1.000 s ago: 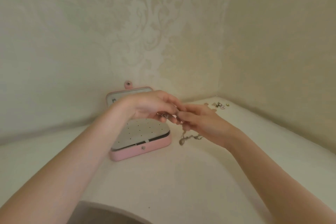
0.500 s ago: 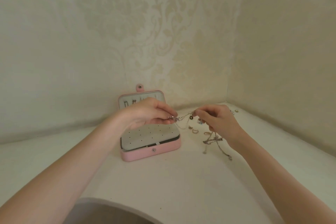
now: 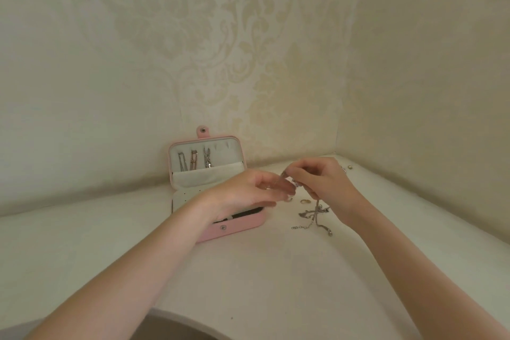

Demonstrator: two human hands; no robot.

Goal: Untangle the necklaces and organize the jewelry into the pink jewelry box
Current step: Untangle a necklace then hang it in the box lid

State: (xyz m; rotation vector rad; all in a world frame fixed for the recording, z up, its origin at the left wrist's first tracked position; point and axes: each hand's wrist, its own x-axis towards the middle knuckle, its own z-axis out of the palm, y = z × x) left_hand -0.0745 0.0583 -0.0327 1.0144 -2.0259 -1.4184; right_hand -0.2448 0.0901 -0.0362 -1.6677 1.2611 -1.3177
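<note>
Wall [image 3: 138,63]: patterned pale paper on two sides, meeting in a corner behind the work.
Table [image 3: 262,270]: white, curved at the near edge; everything sits toward the far corner.
Box [image 3: 237,225]: pink, open, lid leaning back against the wall; base just under the left wrist.
Lid [image 3: 207,160]: three chains already hang in its pocket side by side, so part of the sorting looks done.
Left hand [image 3: 248,193]: raised over the box base, fingers loosely curled toward the right hand; it seems to meet the chain at the fingertips, but blur hides whether it truly pinches it.
Right hand [image 3: 323,182]: raised beside the left, thumb and fingers pinched narrow on the upper end of the tangle.
Tangle [image 3: 314,214]: silver chains hanging from the right hand, lower strands and a clasp trailing on the table; knotted where they cross.
Rings [image 3: 305,201]: small gold ones on the table, between the hands and the tangle.
Studs [image 3: 350,167]: tiny pieces near the far corner, behind the right hand.
Progress: roughly midway by my reading; left are the tangle, the rings and the studs.
</note>
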